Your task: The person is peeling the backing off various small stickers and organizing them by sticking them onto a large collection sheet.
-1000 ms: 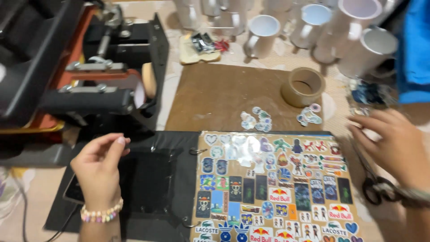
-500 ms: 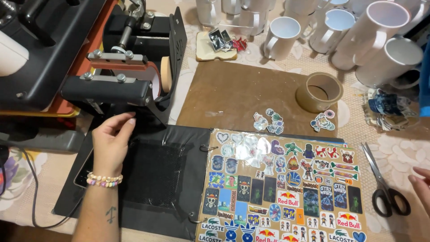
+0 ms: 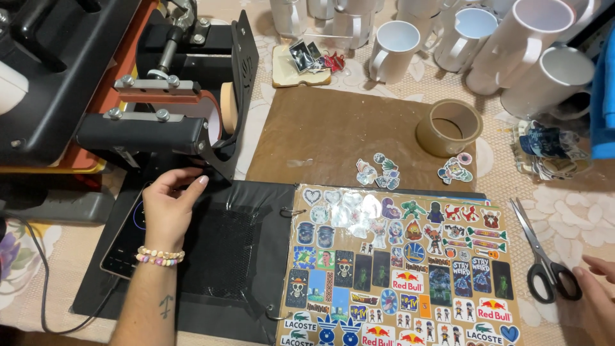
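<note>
My left hand (image 3: 168,206), with a bead bracelet at the wrist, hovers with bent fingers over a dark phone (image 3: 120,247) that lies beside the black mug press (image 3: 154,122). It holds nothing. An open black binder (image 3: 237,256) lies in front of me, and its right page is a brown sheet covered with colourful stickers (image 3: 397,256). At the lower right edge, my right hand (image 3: 597,296) is only partly in view. Its fingertips rest right next to the black handles of the scissors (image 3: 543,253) and hold nothing.
A brown paper mat (image 3: 333,134) lies behind the binder with a roll of brown tape (image 3: 448,127) and loose cut stickers (image 3: 378,172) on it. Several white mugs (image 3: 394,48) stand along the back. A clear box of stickers (image 3: 551,150) sits at the right.
My left hand has moved forward off the binder cover to the phone by the press. My right hand has drawn back to the lower right, beside the scissors.
</note>
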